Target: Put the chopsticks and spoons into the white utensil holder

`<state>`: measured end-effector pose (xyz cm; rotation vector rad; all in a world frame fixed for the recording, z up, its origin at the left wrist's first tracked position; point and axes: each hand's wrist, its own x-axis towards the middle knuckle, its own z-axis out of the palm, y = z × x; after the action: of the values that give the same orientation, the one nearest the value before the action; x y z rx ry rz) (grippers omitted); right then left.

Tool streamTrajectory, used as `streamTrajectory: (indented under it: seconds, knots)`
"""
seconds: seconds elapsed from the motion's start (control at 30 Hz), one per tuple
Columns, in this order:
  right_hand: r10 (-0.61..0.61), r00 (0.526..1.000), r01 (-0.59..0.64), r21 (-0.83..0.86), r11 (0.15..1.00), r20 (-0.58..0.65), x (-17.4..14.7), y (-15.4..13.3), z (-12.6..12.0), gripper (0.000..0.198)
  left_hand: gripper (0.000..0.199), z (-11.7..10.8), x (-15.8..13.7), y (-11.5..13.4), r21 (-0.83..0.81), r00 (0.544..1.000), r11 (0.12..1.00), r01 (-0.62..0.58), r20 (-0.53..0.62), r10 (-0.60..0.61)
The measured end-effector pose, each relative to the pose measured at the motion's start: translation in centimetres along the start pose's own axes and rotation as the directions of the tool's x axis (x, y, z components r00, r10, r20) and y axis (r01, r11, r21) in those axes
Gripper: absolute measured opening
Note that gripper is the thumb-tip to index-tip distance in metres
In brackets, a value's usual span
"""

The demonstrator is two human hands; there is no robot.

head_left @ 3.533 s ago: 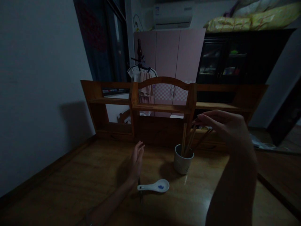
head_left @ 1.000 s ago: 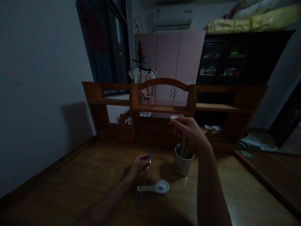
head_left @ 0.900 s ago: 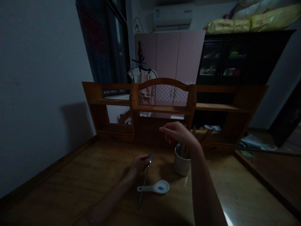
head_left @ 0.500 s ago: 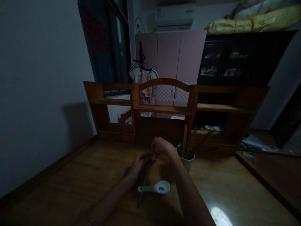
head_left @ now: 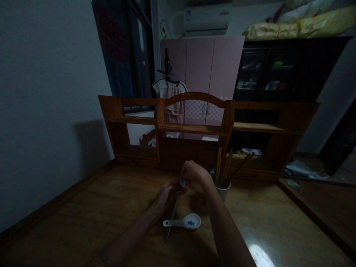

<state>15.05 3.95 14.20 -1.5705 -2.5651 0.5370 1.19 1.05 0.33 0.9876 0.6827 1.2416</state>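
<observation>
Your left hand [head_left: 167, 194] was over the middle of the desk [head_left: 91, 207], its grip narrow and closed on the upper end of the utensil [head_left: 172, 215]. Your right hand [head_left: 193, 172] met it from the right, wrist bent, fingers pointing down. The fingers of both hands came together at this end, where a small shiny part showed between them. The right grip was narrow; whether it was holding that part or only touching it, you could not tell, as the fingers covered the contact.

The utensil was thin and metallic. It slanted from your hands toward the near side of the desk, its lower end beyond the spoon [head_left: 185, 222]. Its exact kind could not be told.

The white spoon lay with its blue-marked bowl toward the right edge of the desk and its handle toward the left edge. The handle crossed over the utensil.

The cup [head_left: 223, 193] stood upright beyond your right forearm, nearer the back edge than the spoon, partly hidden by that arm. Chopsticks [head_left: 218, 163] leaned in it at differing angles. The wooden rack [head_left: 194, 128] stood along the back edge.
</observation>
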Motion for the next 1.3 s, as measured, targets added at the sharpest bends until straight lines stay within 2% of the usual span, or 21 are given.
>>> streamTrajectory:
  seconds: [0.13, 0.23, 0.33, 0.43, 0.57, 0.67, 0.73, 0.8, 0.97, 1.03, 1.13, 1.2, 1.23, 1.3]
  knots:
    - [-0.030, 0.998, 0.030, -0.018, 0.999, -0.055, -0.5, 0.1, -0.4, 0.024, 0.029, 0.9, -0.6, 0.8, -0.001, 0.999, 1.000, 0.003, 0.043, -0.003]
    - [-0.047, 0.990, 0.044, -0.029, 0.999, -0.133, -1.1, 0.0, -1.1, 0.025, 0.033, 1.2, -1.2, 1.4, 0.006, 0.992, 0.997, 0.072, 0.108, -0.072]
    - [-0.060, 0.975, 0.056, -0.025, 0.998, -0.214, -1.9, 0.0, -1.9, 0.025, 0.037, 1.2, -1.4, 1.4, 0.014, 0.974, 0.993, 0.119, 0.193, -0.119]
    - [-0.070, 0.956, 0.072, -0.006, 0.997, -0.285, -2.8, -0.2, -2.7, 0.027, 0.038, 0.8, -1.1, 1.2, 0.040, 0.967, 0.994, 0.104, 0.232, -0.110]
    - [-0.161, 0.911, 0.221, 0.122, 0.968, -0.379, -4.0, -0.9, -3.7, 0.020, 0.036, 0.0, -0.7, 1.6, 0.062, 0.991, 0.997, 0.042, 0.124, -0.049]
    - [-0.266, 0.903, 0.352, 0.226, 0.908, -0.339, -4.8, -1.7, -4.6, 0.015, 0.038, -0.8, -0.5, 2.1, 0.107, 0.999, 0.994, 0.033, 0.014, -0.035]
    - [-0.303, 0.900, 0.388, 0.261, 0.884, -0.313, -5.1, -2.2, -5.0, 0.016, 0.040, -1.4, -0.1, 2.1, 0.120, 0.999, 0.992, 0.036, -0.033, -0.032]
    - [-0.284, 0.899, 0.386, 0.295, 0.874, -0.332, -5.4, -2.5, -5.5, 0.013, 0.042, -1.9, 0.4, 1.7, 0.114, 0.999, 0.993, 0.013, -0.044, -0.008]
    - [-0.088, 0.905, 0.284, 0.437, 0.854, -0.416, -7.8, -1.5, -8.1, 0.014, 0.051, -2.3, 1.5, 1.1, 0.056, 0.997, 0.996, -0.073, 0.036, 0.071]
    - [-0.034, 0.861, 0.318, 0.484, 0.815, -0.508, -10.3, -0.4, -9.6, 0.014, 0.046, -2.5, 1.6, 1.3, 0.042, 0.999, 0.998, -0.043, -0.014, 0.044]
    - [0.055, 0.723, 0.382, 0.465, 0.798, -0.689, -14.6, 1.8, -10.9, 0.020, 0.041, -2.8, 1.7, 1.6, 0.001, 0.995, 0.998, 0.069, -0.076, -0.068]
    - [0.120, 0.619, 0.415, 0.453, 0.789, -0.776, -17.0, 3.4, -11.1, 0.021, 0.042, -2.9, 1.7, 1.5, -0.011, 0.989, 0.992, 0.125, -0.074, -0.126]
    - [0.158, 0.582, 0.423, 0.463, 0.779, -0.798, -17.9, 4.1, -11.1, 0.020, 0.041, -3.0, 1.7, 1.4, -0.010, 0.989, 0.991, 0.131, -0.067, -0.132]
    - [0.209, 0.557, 0.424, 0.491, 0.761, -0.804, -18.9, 5.3, -10.9, 0.020, 0.037, -3.0, 1.6, 1.2, 0.002, 0.990, 0.992, 0.123, -0.065, -0.123]
